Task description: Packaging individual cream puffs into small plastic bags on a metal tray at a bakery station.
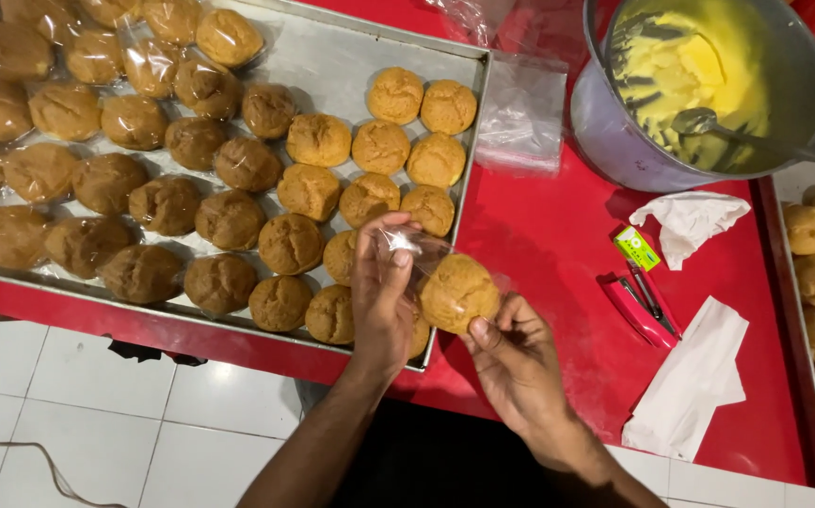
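A red table (558,245) carries the whole spread, seen from above over a white tiled floor (97,404). The largest item on it is a wide metal baking tray (332,66) packed with round golden-brown puff pastries (229,218); those at its far left sit in clear plastic wrap (12,56), while the rest lie bare. A second tray (793,310) with more pastries shows at the right edge. At top right stands a grey metal pot (615,141) of yellow cream (671,66), a spoon (709,122) resting inside. Loose clear bags (520,108) lie between tray and pot. Near the pot are a crumpled white paper (690,221) and, lower down, a flat folded white sheet (695,386). A red stapler (638,306) lies just beside a small green box (635,246).

Over the tray's near corner, the left hand (381,301) pinches the mouth of a small clear plastic bag (417,246), thumb and fingers closed on the film. The right hand (516,362) grips the bag's lower side, fingers curled and thumb pressed near one pastry (459,292), which sits inside the bag, held in the air between both hands just above the tray's front edge.
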